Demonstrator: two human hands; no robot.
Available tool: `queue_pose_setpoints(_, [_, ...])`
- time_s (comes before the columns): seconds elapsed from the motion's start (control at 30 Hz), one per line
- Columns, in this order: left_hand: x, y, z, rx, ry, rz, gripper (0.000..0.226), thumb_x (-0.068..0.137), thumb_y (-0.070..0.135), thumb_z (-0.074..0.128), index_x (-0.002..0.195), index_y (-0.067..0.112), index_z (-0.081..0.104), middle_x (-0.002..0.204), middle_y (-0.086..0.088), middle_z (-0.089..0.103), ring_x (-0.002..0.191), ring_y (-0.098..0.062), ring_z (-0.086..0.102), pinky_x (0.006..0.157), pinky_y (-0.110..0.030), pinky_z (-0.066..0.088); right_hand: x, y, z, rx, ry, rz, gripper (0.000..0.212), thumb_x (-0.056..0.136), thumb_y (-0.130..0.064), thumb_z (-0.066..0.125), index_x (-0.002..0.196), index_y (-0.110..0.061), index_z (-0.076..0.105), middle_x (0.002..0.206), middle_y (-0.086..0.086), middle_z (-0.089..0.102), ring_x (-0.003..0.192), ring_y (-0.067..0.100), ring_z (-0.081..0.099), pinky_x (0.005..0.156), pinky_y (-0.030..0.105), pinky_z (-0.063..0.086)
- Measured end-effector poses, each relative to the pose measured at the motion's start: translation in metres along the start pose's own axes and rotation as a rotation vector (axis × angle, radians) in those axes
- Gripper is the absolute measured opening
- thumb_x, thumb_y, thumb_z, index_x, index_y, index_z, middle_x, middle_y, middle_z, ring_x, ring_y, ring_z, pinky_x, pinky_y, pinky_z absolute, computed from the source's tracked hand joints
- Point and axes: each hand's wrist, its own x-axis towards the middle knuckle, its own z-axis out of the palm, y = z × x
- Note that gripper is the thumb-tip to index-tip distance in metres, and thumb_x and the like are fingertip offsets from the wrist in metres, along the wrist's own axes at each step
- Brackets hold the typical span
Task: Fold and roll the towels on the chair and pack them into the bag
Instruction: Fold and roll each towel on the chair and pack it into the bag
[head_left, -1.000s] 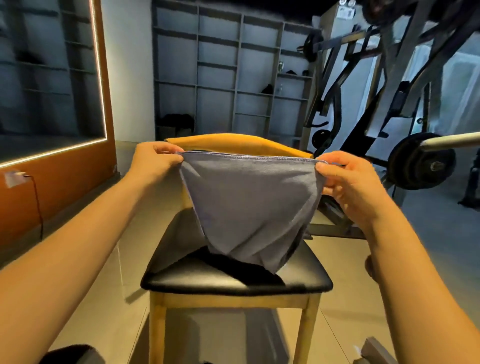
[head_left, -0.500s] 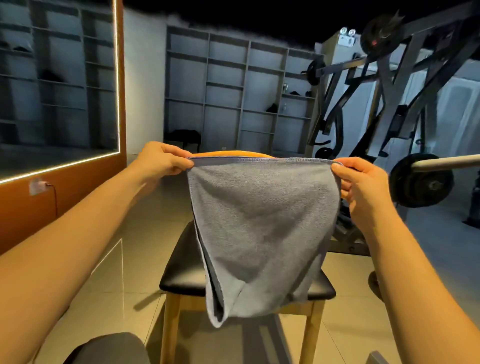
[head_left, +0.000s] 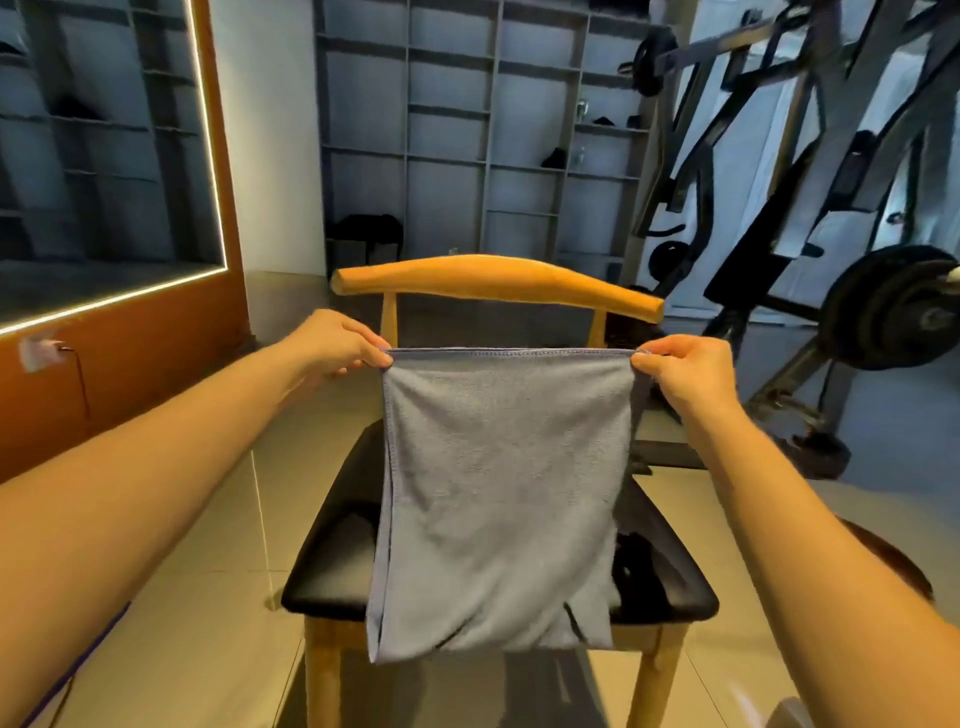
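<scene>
Now: grey towel (head_left: 498, 493) is held up in the air, hanging flat in front of the wooden chair (head_left: 493, 280); left hand (head_left: 337, 343) pinches the top left corner between thumb and fingers; right hand (head_left: 685, 371) pinches the top right corner the same way; both arms are extended forward; the top hem runs taut and level between the two hands, lower in view than the chair's curved backrest. The towel looks doubled; a second layer's edge shows along its left side and near the lower hem. Its bottom edge hangs past the front rim of the black seat; cannot tell whether the cloth touches the seat. A dark item (head_left: 639, 566) lies on the seat's right part, partly hidden behind the towel; its kind is not determinable. Surroundings: grey shelving (head_left: 467, 130) behind the chair; a loaded weight plate (head_left: 893, 312) on a barbell at right; a lit-edged mirror (head_left: 104, 156) at left; a pale tiled floor.
</scene>
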Motion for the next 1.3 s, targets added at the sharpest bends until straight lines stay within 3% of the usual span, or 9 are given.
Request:
queue_pose_setpoints(0.13, [0.046,-0.034,0.041,0.063,0.041,-0.160,0.007,0.085,0.007,0.078,0.080,0.010,0.073,0.080,-0.007,0.063,0.066,-0.017,0.052,0.056,-0.029,0.042,0.028,0.051,0.045,-0.030,-0.020,0.169,0.005,0.083,-0.008,0.078,0.079,-0.010,0.076,0.071,0.010,0.073,0.069,0.026,0.072,0.059,0.031,0.053])
queue_pose_setpoints(0.3, [0.092,-0.066,0.083,-0.028,0.052,-0.392,0.008,0.094,0.002,0.065,0.101,-0.003,0.066,0.082,-0.018,0.072,0.045,-0.015,0.063,0.036,-0.018,0.045,0.055,0.097,0.090,-0.044,-0.049,0.309,0.008,0.092,-0.004,0.069,0.085,-0.004,0.071,0.077,0.014,0.073,0.056,0.019,0.068,0.041,0.021,0.047])
queue_pose_setpoints(0.53, [0.141,-0.124,0.125,0.005,0.110,-0.421,0.014,0.089,-0.006,0.058,0.102,-0.010,0.062,0.081,-0.027,0.071,0.059,-0.034,0.072,0.053,-0.041,0.061,0.077,0.157,0.140,-0.134,-0.121,0.414,0.010,0.095,-0.007,0.064,0.087,-0.006,0.071,0.076,0.015,0.075,0.061,0.026,0.072,0.047,0.026,0.053])
queue_pose_setpoints(0.67, [0.159,-0.147,0.137,0.270,0.207,-0.321,0.012,0.083,0.009,0.067,0.093,0.003,0.071,0.092,-0.016,0.074,0.081,-0.035,0.072,0.073,-0.041,0.062,0.078,0.182,0.155,-0.145,-0.143,0.407,0.011,0.098,-0.010,0.063,0.090,-0.010,0.070,0.081,0.013,0.074,0.074,0.027,0.075,0.064,0.036,0.064])
queue_pose_setpoints(0.77, [0.151,-0.139,0.144,0.376,0.212,-0.218,0.014,0.085,0.007,0.066,0.097,0.005,0.072,0.100,-0.013,0.072,0.089,-0.035,0.067,0.074,-0.039,0.057,0.077,0.188,0.154,-0.128,-0.220,0.391,0.007,0.096,-0.005,0.065,0.095,-0.010,0.069,0.091,0.017,0.073,0.084,0.030,0.073,0.075,0.038,0.064])
queue_pose_setpoints(0.93, [0.103,-0.110,0.149,0.548,0.007,0.022,0.036,0.091,0.023,0.068,0.125,0.019,0.059,0.118,-0.005,0.064,0.100,-0.027,0.062,0.075,-0.035,0.049,0.061,0.166,0.124,-0.099,-0.336,0.351,0.027,0.090,-0.001,0.072,0.111,-0.013,0.059,0.101,0.015,0.068,0.085,0.028,0.074,0.068,0.034,0.061])
queue_pose_setpoints(1.1, [0.013,-0.082,0.159,0.529,-0.334,0.209,0.035,0.094,0.043,0.068,0.122,0.022,0.065,0.123,0.001,0.064,0.108,-0.017,0.061,0.092,-0.033,0.052,0.008,0.128,0.076,-0.260,-0.482,0.380,0.006,0.094,-0.007,0.063,0.089,-0.005,0.067,0.076,0.015,0.069,0.059,0.022,0.068,0.050,0.028,0.054])
queue_pose_setpoints(1.2, [-0.028,-0.092,0.168,0.585,-0.395,0.298,0.046,0.099,0.050,0.057,0.135,0.021,0.059,0.135,-0.001,0.059,0.120,-0.019,0.056,0.101,-0.034,0.047,-0.031,0.115,0.048,-0.387,-0.619,0.451,0.018,0.098,-0.017,0.064,0.094,-0.001,0.070,0.072,0.014,0.072,0.052,0.019,0.068,0.049,0.026,0.054])
queue_pose_setpoints(1.3, [-0.049,-0.108,0.176,0.770,-0.430,0.300,0.060,0.105,0.054,0.035,0.153,0.019,0.040,0.158,-0.006,0.040,0.143,-0.025,0.037,0.117,-0.039,0.031,-0.068,0.104,0.028,-0.432,-0.720,0.522,0.022,0.101,-0.021,0.060,0.100,0.000,0.069,0.074,0.015,0.075,0.053,0.021,0.067,0.053,0.028,0.056])
